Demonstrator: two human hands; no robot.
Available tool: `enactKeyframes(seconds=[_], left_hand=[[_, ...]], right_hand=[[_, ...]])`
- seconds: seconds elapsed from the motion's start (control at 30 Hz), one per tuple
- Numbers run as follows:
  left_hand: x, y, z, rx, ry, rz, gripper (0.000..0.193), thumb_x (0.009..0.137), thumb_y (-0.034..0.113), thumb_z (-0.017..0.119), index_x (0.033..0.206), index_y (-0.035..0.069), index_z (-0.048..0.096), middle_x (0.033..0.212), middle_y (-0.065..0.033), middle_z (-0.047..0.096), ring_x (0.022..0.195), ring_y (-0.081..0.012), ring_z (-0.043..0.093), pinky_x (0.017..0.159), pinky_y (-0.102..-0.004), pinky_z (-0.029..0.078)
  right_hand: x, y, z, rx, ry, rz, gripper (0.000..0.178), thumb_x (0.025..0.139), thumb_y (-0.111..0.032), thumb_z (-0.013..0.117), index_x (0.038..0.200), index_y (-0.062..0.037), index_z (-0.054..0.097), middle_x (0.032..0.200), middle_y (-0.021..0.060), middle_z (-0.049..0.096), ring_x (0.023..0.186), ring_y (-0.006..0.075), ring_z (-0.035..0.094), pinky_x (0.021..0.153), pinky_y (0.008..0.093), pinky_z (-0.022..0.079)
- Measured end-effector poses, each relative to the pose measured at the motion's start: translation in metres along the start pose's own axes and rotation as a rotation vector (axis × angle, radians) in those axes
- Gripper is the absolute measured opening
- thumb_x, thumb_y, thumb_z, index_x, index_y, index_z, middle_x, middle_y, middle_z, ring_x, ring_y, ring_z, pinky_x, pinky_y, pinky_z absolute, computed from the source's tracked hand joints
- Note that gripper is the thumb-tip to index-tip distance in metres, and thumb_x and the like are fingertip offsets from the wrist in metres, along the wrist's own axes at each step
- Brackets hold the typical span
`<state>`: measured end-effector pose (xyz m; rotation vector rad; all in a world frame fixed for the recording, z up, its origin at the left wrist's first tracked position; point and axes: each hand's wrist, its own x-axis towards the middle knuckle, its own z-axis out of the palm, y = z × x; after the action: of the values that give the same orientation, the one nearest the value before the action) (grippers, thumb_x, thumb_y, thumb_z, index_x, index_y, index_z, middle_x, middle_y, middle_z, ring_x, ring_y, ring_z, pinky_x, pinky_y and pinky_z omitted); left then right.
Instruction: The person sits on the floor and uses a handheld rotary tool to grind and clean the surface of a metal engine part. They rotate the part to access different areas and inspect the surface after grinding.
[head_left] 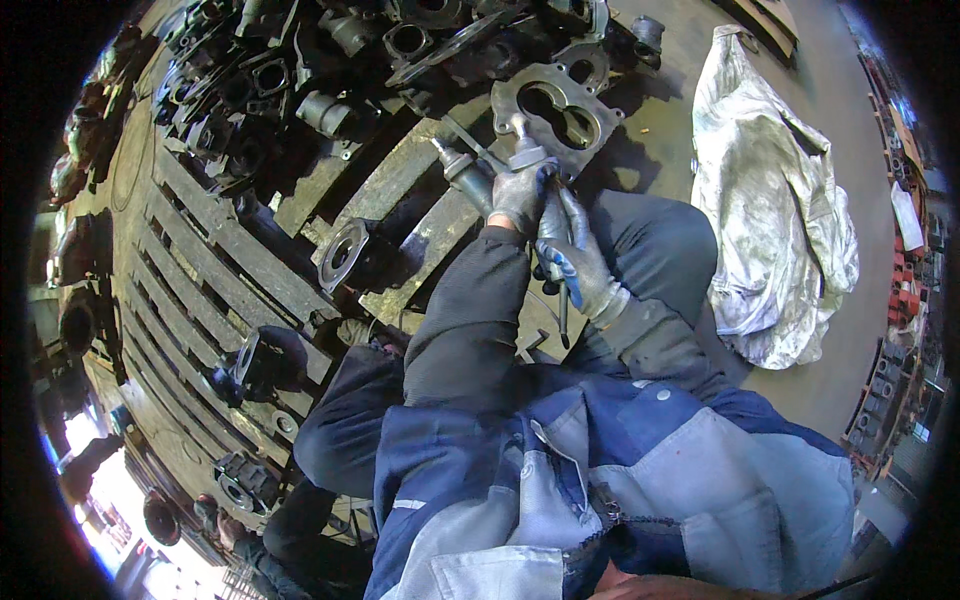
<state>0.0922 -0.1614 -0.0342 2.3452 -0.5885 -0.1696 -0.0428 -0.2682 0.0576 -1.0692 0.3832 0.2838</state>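
Note:
My left hand (522, 197), in a dirty work glove, is closed round the front of a straight grinder (530, 155). My right hand (582, 272), gloved in grey and blue, grips the same grinder farther back, where a dark hose or cable (564, 318) hangs down. The grinder's tip reaches the near edge of a grey cast-metal housing (597, 112) with large round openings; whether it touches cannot be made out. A second tool (466, 174), dark with a metal nose, lies just left of my left hand.
Dark metal castings (250, 95) are heaped at the far left. A flanged part (346, 256) stands on the wooden pallet slats (225, 235). A dirty white sack (765, 200) lies at right. Another person's hand (232, 530) shows at lower left, near a casting (243, 484).

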Motion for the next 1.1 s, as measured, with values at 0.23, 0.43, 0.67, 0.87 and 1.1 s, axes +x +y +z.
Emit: enactKeyframes(seconds=[0.23,0.43,0.67,0.87,1.1], left_hand=[[0.005,0.004,-0.018,-0.068,-0.024,-0.021,0.025,0.1,0.029,0.058,0.118,0.023,0.073,0.115,-0.0131,0.074,0.105,-0.0379,0.072,0.089,-0.0463,0.059],[0.007,0.016,-0.031,0.079,-0.042,0.079,0.022,0.096,0.024,0.061,0.115,0.023,0.073,0.115,-0.014,0.073,0.105,-0.0402,0.072,0.089,-0.0476,0.059],[0.007,0.014,-0.031,0.048,-0.117,-0.067,0.025,0.098,0.015,0.059,0.12,0.017,0.071,0.118,-0.0158,0.072,0.114,-0.0388,0.07,0.091,-0.0464,0.058],[0.006,0.014,-0.037,0.073,-0.131,0.023,0.023,0.096,0.01,0.06,0.116,0.014,0.07,0.119,-0.0162,0.071,0.116,-0.0389,0.069,0.09,-0.0451,0.058],[0.011,0.014,-0.039,-0.128,-0.093,0.006,0.023,0.092,0.004,0.062,0.112,0.012,0.069,0.115,-0.0162,0.068,0.114,-0.04,0.067,0.088,-0.0457,0.057]], right_hand=[[0.0,-0.012,0.007,0.019,-0.007,0.079,0.094,0.094,-0.005,0.071,0.17,-0.0232,0.018,0.136,0.0074,0.055,0.1,0.0145,0.061,0.084,0.031,0.056],[-0.005,-0.023,0.01,-0.019,-0.018,0.105,0.091,0.098,-0.007,0.069,0.17,-0.0256,0.016,0.133,0.0066,0.055,0.102,0.0141,0.062,0.083,0.0307,0.056],[-0.004,-0.025,0.016,0.04,-0.016,0.096,0.093,0.098,-0.008,0.069,0.17,-0.0266,0.013,0.135,0.0081,0.054,0.103,0.0167,0.063,0.084,0.0297,0.057],[-0.004,-0.029,0.017,0.042,-0.019,0.129,0.095,0.097,-0.013,0.072,0.169,-0.0258,0.012,0.132,0.0097,0.055,0.1,0.0195,0.065,0.077,0.0341,0.061],[-0.002,-0.037,0.026,0.083,-0.016,0.102,0.094,0.097,-0.012,0.071,0.168,-0.0261,0.012,0.13,0.0095,0.056,0.1,0.0191,0.065,0.074,0.036,0.062]])
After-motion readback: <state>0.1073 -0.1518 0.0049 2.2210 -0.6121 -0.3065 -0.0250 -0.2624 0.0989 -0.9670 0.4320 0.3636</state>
